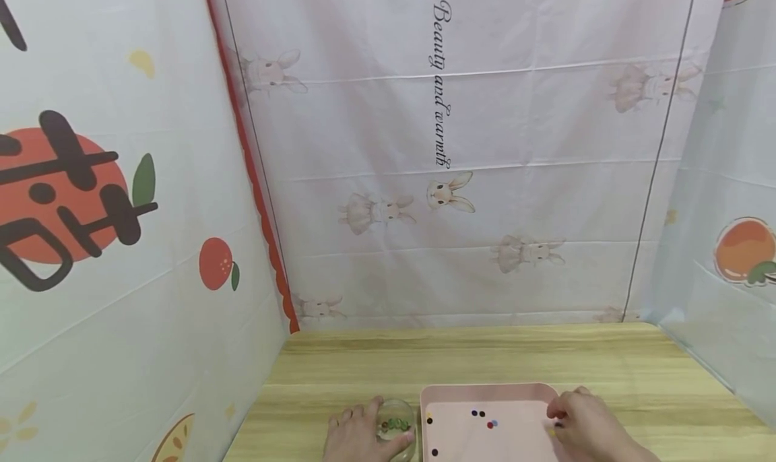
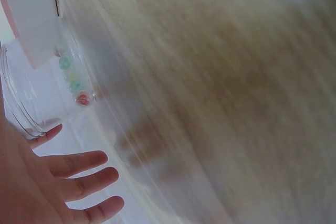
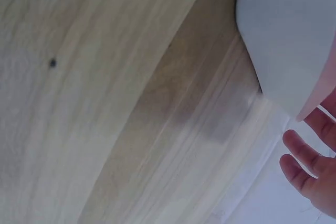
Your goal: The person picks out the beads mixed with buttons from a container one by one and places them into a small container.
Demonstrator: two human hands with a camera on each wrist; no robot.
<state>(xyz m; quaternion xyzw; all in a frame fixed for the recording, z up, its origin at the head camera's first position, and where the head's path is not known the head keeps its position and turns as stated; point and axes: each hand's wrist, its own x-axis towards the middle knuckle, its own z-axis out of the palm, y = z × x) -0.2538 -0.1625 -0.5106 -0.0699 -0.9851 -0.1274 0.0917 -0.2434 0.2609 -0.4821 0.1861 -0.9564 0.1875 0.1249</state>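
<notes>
A clear glass jar [image 1: 397, 411] stands left of the pink tray [image 1: 491, 391], with green and reddish-brown beads [image 1: 396, 423] inside. My left hand [image 1: 364, 432] holds the jar between thumb and forefinger; in the left wrist view its other fingers [image 2: 86, 188] stretch out away from the glass. Over the tray's right side, my right hand [image 1: 585, 421] reaches down with bent fingers, close to a dark bead [image 1: 558, 424] and a yellow bead [image 1: 552, 433]. The tray wall hides its thumb and fingertips in the right wrist view, so a pinched bead cannot be made out.
Several loose beads lie in the tray, among them a red bead [image 1: 490, 425], a blue bead [image 1: 475, 413] and a black bead [image 1: 434, 452]. The tray sits on a wood-grain table [image 1: 485, 354]. Printed cloths [image 1: 473, 246] hang behind and at both sides.
</notes>
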